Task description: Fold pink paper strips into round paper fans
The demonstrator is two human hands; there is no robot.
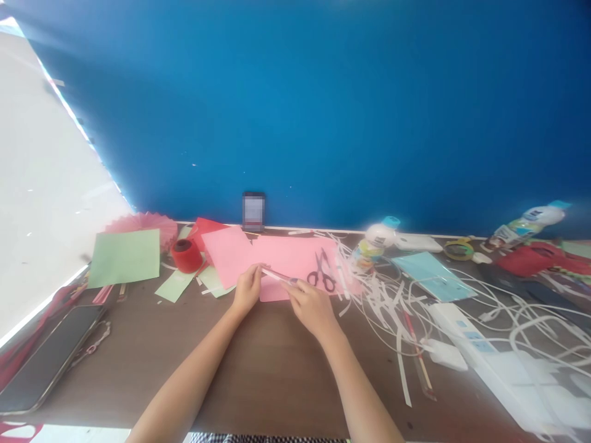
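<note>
Between my two hands stretches a thin pink-and-white paper strip (276,274), held over pink paper near the middle of the table. My left hand (248,288) pinches its left end, fingertips closed. The right end is gripped by my right hand (310,303), its thumb and fingers pressed together. Beneath and behind lies a sheet of pink paper (295,251). Black-handled scissors (323,274) rest on that sheet, just beyond my right hand. Another pink sheet (226,252) overlaps it on the left.
Left are a red tape roll (186,255), green paper (124,258), a pink paper fan (148,227) and a phone (50,357). Right are a bottle (373,243), white paper strips (390,301), a blue packet (434,275) and a power strip (480,363) with cables. A small screen (253,211) leans behind.
</note>
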